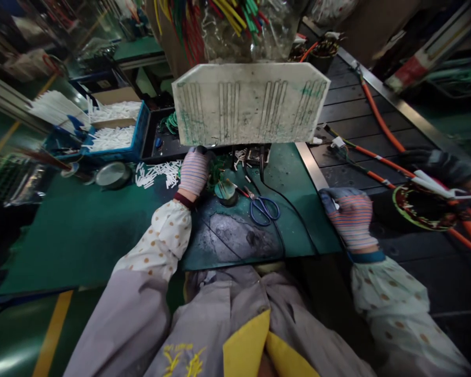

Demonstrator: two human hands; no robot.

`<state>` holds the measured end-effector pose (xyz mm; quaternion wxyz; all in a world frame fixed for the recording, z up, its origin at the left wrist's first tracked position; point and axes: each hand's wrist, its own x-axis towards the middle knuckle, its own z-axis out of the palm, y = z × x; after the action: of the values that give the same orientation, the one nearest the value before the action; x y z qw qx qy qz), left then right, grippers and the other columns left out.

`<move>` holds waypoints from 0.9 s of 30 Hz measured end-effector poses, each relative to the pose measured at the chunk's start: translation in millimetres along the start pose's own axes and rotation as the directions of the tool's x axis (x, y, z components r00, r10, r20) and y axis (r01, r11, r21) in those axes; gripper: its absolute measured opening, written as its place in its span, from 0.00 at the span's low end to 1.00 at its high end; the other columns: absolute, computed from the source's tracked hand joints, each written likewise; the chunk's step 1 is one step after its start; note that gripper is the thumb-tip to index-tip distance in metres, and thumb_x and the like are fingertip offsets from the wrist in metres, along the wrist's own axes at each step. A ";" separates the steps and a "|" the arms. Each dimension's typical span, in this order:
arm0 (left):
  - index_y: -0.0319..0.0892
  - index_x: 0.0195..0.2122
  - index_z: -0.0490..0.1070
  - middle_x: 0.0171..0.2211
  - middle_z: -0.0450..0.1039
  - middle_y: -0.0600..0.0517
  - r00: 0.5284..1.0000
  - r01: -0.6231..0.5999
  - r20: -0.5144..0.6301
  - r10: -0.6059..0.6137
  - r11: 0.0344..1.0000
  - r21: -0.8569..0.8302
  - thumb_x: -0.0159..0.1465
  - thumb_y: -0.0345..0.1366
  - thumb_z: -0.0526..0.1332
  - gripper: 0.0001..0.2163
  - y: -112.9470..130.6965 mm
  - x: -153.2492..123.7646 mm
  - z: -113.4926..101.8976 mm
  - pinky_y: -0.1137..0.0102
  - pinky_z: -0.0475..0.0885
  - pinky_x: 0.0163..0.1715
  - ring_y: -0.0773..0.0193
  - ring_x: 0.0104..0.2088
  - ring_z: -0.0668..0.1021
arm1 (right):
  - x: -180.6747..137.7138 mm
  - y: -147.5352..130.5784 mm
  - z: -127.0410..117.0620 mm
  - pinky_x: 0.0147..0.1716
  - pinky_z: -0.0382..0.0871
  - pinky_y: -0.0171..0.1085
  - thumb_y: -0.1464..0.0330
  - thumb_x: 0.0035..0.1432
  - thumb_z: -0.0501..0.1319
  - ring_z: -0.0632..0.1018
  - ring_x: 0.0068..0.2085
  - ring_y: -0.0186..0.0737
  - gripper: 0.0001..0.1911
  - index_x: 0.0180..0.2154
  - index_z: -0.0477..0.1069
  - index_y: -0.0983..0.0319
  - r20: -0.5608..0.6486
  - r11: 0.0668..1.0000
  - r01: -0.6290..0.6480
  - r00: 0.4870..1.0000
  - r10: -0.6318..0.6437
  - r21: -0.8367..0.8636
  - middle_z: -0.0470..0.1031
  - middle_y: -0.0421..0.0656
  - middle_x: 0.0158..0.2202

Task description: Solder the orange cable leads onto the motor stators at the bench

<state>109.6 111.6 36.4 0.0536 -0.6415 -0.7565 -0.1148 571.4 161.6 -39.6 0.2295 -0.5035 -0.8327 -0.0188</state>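
Observation:
My left hand (pixel 194 170), in a striped glove, reaches forward under the white plastic shield (pixel 247 102). Its fingers are hidden against dark green parts there, beside scattered white tubes (pixel 157 174). My right hand (pixel 351 214), also gloved, rests on the right edge of the green mat (pixel 102 230). Its fingers are curled, with a small white piece near the fingertips that I cannot make out. Blue-handled scissors (pixel 264 207) and a round tape roll (pixel 225 191) lie between the hands.
A blue bin of white tubes (pixel 113 139) stands at the back left. A round metal lid (pixel 112 175) lies near it. On the dark conveyor at right, another person's black-gloved hand (pixel 435 165) holds orange cables (pixel 380 123) over a round stator (pixel 426 207).

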 end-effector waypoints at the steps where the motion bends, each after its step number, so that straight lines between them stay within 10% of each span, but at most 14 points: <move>1: 0.36 0.55 0.83 0.55 0.80 0.39 0.999 -0.012 -0.030 0.012 1.000 -0.012 0.82 0.35 0.52 0.18 -3.3 -5.7 -4.8 0.52 0.75 0.63 0.48 0.60 0.78 | -0.2 0.3 -0.2 0.46 0.66 0.48 0.54 0.76 0.54 0.81 0.43 0.55 0.23 0.44 0.84 0.60 0.000 1.000 -0.003 1.000 0.003 0.006 0.87 0.53 0.40; 8: 0.36 0.54 0.83 0.58 0.80 0.45 0.972 -0.225 -0.128 0.197 0.939 -0.260 0.82 0.40 0.48 0.23 -14.0 -49.9 -21.2 0.58 0.76 0.58 0.56 0.59 0.80 | 1.0 5.7 2.0 0.41 0.63 0.49 0.53 0.75 0.56 0.79 0.39 0.55 0.23 0.41 0.84 0.59 -0.032 0.998 0.030 0.999 -0.028 0.063 0.86 0.55 0.37; 13: 0.45 0.48 0.87 0.52 0.83 0.44 0.920 -0.340 0.038 0.390 0.843 -0.417 0.71 0.30 0.55 0.19 0.7 -56.2 -15.4 0.61 0.81 0.52 0.53 0.51 0.85 | 1.2 5.3 3.6 0.43 0.63 0.49 0.54 0.76 0.55 0.79 0.41 0.55 0.22 0.40 0.83 0.58 -0.040 0.998 0.021 0.999 -0.019 0.058 0.86 0.55 0.38; 27: 0.45 0.50 0.86 0.54 0.84 0.43 0.932 -0.343 -0.013 0.361 0.872 -0.350 0.69 0.29 0.55 0.19 -12.4 -50.4 -8.9 0.60 0.82 0.57 0.50 0.55 0.84 | 4.7 -6.3 11.0 0.43 0.65 0.46 0.58 0.76 0.56 0.80 0.41 0.52 0.22 0.43 0.87 0.63 -0.063 0.999 0.032 0.997 -0.034 -0.021 0.87 0.53 0.40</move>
<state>105.5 59.3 32.2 -0.0601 -0.7706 -0.5962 -0.2172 560.3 165.3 -46.3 0.2502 -0.4912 -0.8330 -0.0469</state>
